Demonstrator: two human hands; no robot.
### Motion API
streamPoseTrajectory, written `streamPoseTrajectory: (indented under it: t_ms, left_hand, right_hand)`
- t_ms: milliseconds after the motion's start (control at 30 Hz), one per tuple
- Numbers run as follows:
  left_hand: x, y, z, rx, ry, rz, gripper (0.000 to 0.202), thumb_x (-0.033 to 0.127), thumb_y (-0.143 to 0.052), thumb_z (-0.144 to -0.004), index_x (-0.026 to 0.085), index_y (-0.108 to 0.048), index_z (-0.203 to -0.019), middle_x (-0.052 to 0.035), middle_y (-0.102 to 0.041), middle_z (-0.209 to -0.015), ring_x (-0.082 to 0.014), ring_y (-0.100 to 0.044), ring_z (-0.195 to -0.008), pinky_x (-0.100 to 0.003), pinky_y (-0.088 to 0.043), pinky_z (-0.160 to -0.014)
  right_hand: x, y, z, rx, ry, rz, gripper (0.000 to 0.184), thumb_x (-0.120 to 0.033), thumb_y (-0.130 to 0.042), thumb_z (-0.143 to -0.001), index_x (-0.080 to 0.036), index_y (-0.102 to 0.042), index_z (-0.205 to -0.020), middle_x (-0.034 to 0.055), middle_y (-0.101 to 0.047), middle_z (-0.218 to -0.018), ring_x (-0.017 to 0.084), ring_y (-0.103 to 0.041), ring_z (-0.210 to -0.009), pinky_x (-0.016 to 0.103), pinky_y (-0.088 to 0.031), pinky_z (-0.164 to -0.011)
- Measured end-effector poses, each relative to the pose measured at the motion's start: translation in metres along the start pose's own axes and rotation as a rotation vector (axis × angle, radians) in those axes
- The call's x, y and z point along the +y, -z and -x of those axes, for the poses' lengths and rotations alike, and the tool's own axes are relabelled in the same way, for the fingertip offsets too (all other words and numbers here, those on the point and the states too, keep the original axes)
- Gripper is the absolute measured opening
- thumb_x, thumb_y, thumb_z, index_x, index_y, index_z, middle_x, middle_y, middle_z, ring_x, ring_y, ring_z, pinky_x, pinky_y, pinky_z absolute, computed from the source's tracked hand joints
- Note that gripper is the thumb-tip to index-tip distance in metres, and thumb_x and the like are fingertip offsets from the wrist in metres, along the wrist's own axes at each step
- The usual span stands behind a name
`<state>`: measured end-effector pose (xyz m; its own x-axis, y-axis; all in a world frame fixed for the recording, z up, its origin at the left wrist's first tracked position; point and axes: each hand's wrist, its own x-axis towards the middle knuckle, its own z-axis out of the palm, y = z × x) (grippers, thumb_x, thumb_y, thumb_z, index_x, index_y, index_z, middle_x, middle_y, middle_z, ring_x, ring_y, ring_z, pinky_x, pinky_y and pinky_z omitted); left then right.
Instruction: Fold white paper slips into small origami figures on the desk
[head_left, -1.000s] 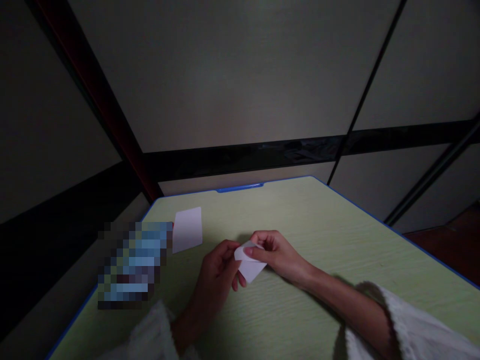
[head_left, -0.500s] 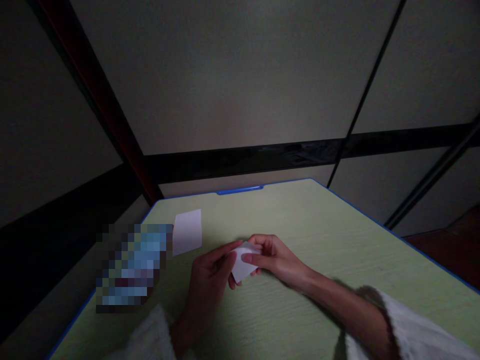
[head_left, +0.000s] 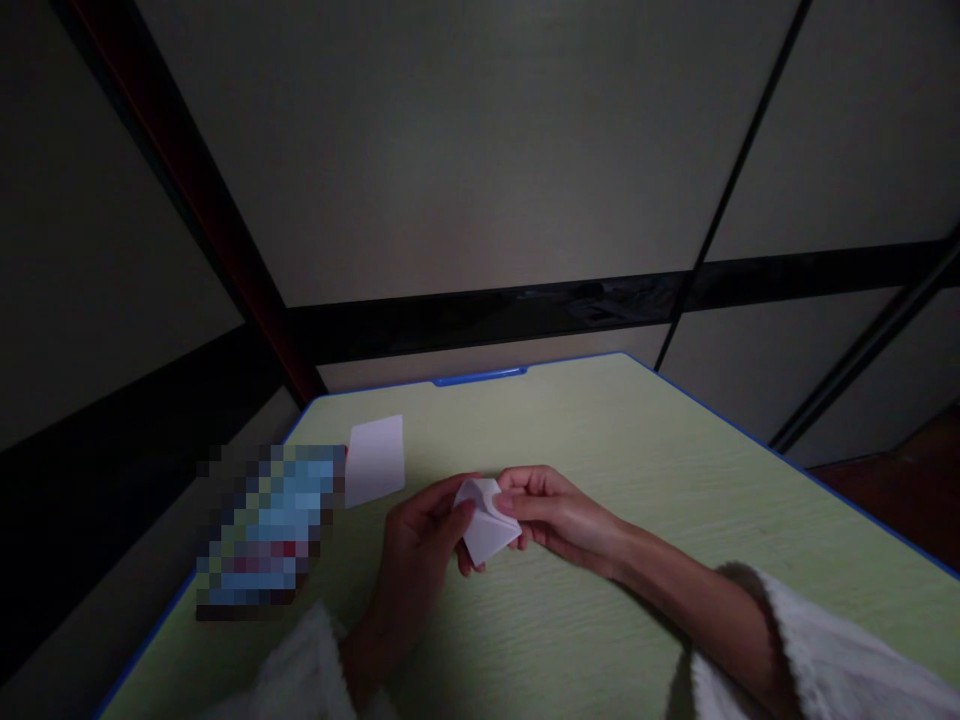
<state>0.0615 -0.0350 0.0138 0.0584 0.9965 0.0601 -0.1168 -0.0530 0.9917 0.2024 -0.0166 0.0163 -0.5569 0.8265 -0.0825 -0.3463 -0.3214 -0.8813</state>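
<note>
Between my two hands is a small folded piece of white paper [head_left: 489, 535], held just above the table, one pointed corner towards me. My left hand [head_left: 427, 535] grips its left side, the thumb on top and fingers underneath. On the right side, my right hand [head_left: 551, 510] pinches the upper edge, its thumb pressing a flap. That flap stands partly raised, with a fold line showing below it. The fingers behind the paper are mostly hidden. A flat white sheet [head_left: 375, 462] lies on the table beyond my left hand.
The pale green table [head_left: 600, 440] has a blue edge and a blue handle [head_left: 480, 377] at its far side. A pixelated bluish object [head_left: 274, 530] lies at the left edge. Panelled cabinet doors [head_left: 480, 150] rise close behind the table.
The upper flap of the folded paper has lifted and opened, so more of its inner folds show. My right thumb has shifted slightly up and right. The flat sheet stays put.
</note>
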Motion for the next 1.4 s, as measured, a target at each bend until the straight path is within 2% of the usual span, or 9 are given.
streamPoseTrajectory:
  t_ms: [200,433,667,967,1400]
  left_hand:
    - [-0.0019,0.0012,0.0003,-0.045,0.011,0.031,0.023,0.018,-0.056,-0.061,0.013,-0.060,-0.082,0.0034,-0.059,-0.049,-0.0077,-0.047,-0.032,-0.018,-0.037,-0.029]
    - [-0.0009,0.0004,0.0019,-0.100,0.026,0.045,0.022,0.020,-0.056,-0.062,0.013,-0.058,-0.083,0.0027,-0.059,-0.048,-0.0079,-0.047,-0.032,-0.018,-0.037,-0.030]
    - [-0.0013,0.0008,0.0010,-0.119,0.022,0.029,0.023,0.021,-0.057,-0.062,0.012,-0.060,-0.083,0.0027,-0.057,-0.044,-0.0076,-0.047,-0.030,-0.017,-0.035,-0.031]
    - [-0.0036,0.0016,0.0017,-0.132,0.062,0.031,0.026,0.022,-0.058,-0.060,0.012,-0.059,-0.084,0.0015,-0.057,-0.046,-0.0091,-0.047,-0.034,-0.018,-0.035,-0.031]
    - [-0.0019,0.0015,0.0022,-0.144,0.059,0.023,0.021,0.019,-0.058,-0.060,0.013,-0.061,-0.080,0.0021,-0.058,-0.047,-0.0082,-0.047,-0.034,-0.017,-0.036,-0.031]
  right_hand:
    - [0.0024,0.0005,-0.0004,0.035,0.015,0.079,0.016,-0.021,-0.061,-0.062,-0.011,-0.050,-0.056,-0.0044,-0.050,-0.045,0.002,-0.042,-0.036,0.014,-0.027,-0.037]
    - [0.0031,-0.0001,-0.0009,0.021,0.040,0.053,0.024,-0.030,-0.057,-0.065,-0.011,-0.048,-0.054,-0.0037,-0.047,-0.043,0.004,-0.040,-0.037,0.016,-0.030,-0.040]
    - [0.0031,-0.0006,-0.0011,0.007,0.046,0.031,0.025,-0.033,-0.056,-0.065,-0.011,-0.049,-0.056,-0.0036,-0.044,-0.044,0.004,-0.039,-0.038,0.017,-0.030,-0.040]
    - [0.0011,-0.0017,0.0005,-0.004,0.027,0.022,0.019,-0.029,-0.056,-0.063,-0.012,-0.048,-0.056,-0.0033,-0.042,-0.046,0.007,-0.042,-0.042,0.021,-0.034,-0.047]
    - [-0.0004,-0.0017,-0.0003,0.089,0.025,0.040,0.011,-0.019,-0.054,-0.056,-0.011,-0.050,-0.051,-0.0034,-0.043,-0.044,0.005,-0.039,-0.040,0.019,-0.029,-0.044]
